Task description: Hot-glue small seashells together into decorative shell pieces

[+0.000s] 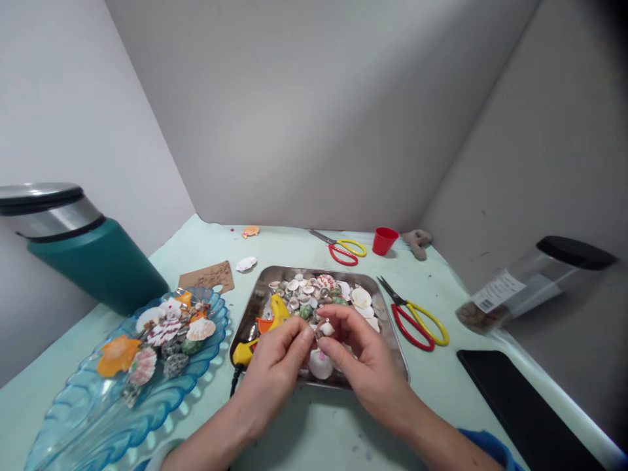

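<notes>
Pale green tabletop (318, 428), steel tray (396, 353) on it, loaded with shells (307, 311). Over the tray: left hand (275, 358) pinched closed, contents too small to tell; right hand (373, 363) gripping between thumb and fingers. Yellow glue gun (280, 313) sits in the tray, just beside left hand. White scallop (321, 367) just below; can't tell if it hangs. Little white shell (326, 328) is in right hand's grip. Reads as two-handed fine fitting; next move wants steady hands, aligned parts.

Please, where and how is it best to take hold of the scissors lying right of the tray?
By the red and yellow loops, probably with the right hand from the near right side: the loops point that way, while the blades point away.
</notes>
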The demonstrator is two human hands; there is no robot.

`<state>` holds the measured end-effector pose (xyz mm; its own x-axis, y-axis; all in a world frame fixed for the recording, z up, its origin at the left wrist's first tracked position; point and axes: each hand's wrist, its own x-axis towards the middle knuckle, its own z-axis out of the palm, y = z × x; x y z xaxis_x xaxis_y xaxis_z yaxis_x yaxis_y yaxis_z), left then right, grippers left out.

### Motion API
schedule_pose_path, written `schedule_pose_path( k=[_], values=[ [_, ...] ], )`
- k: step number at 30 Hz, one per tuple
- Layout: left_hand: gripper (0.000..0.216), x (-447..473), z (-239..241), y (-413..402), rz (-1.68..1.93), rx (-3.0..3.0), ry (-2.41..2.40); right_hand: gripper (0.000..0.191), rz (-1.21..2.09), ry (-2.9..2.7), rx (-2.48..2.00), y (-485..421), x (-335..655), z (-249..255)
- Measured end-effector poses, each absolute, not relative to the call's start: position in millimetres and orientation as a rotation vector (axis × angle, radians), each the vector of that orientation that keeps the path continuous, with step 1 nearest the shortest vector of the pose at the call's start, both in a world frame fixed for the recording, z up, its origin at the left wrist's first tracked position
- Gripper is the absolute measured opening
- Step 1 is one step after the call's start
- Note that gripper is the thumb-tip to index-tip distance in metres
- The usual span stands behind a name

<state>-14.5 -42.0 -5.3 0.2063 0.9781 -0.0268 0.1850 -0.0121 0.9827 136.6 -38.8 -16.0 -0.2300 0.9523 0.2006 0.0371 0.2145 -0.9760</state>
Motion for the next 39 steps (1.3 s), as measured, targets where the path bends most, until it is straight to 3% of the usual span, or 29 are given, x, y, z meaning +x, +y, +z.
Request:
schedule_pose_path(
  k=[16, 29, 39],
  values=[
    [0.036, -12.8, -3.4, -45.4, 0.952, 1.517, 1.226, 0.016, 1.231, -1.464, -0.974, -38.5, 137.7, -17.9],
    [0.036, -13.5, -3.2, -43.8, 0.955, 1.487, 1.254, 0.031, 1.307, -1.469, -0.959, -42.9, 137.3, -14.0],
    [0.04, -13.9, -1.7, -44.2, 0.94, 1.519, 1.206, 0.021, 1.201, -1.506, -1.015, -39.6, 137.9, -14.6]
  ],
)
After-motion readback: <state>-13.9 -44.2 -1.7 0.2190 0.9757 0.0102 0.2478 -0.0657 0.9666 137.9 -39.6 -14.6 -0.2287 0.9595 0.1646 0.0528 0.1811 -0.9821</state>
